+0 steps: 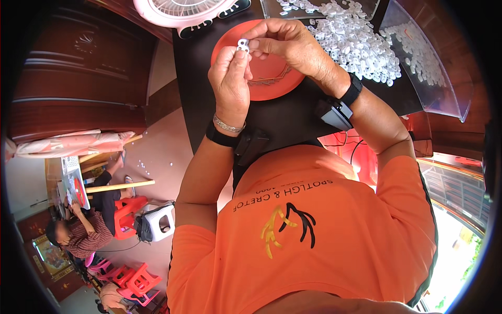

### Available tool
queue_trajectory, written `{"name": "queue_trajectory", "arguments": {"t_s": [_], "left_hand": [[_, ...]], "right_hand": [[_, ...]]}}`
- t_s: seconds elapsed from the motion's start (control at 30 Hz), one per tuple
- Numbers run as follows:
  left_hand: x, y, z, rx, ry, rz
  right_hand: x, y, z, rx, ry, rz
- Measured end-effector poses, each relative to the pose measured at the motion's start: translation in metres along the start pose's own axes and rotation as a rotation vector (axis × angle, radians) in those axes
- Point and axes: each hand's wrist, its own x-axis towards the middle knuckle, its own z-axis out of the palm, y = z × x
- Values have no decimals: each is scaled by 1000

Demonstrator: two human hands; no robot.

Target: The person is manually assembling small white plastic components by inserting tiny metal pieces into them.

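Between the thumb and index finger of my left hand is a small white plastic piece with round holes. My right hand is closed in a pinch, its fingertips at the right edge of that piece; anything thin between them is too small to make out. Both hands are over a round red-orange dish. Several thin metal wires or pins lie in the dish, partly behind my hands. To the right of my right hand spreads a heap of similar white plastic pieces.
The dish and heap rest on a black table. A clear plastic panel stands on the right, and a pink fan at the far left. On the floor side, another person sits near red stools.
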Motion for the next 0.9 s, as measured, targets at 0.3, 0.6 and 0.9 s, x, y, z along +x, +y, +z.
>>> {"name": "queue_trajectory", "arguments": {"t_s": [0.3,0.6,0.9], "left_hand": [[-1,1,1,45,-6,79],[2,5,0,16,-11,-11],[2,6,-2,-10,-28,-62]], "right_hand": [[0,1,0,18,-38,-39],[-5,-6,7,-163,14,-78],[-5,-8,8,-164,41,-114]]}}
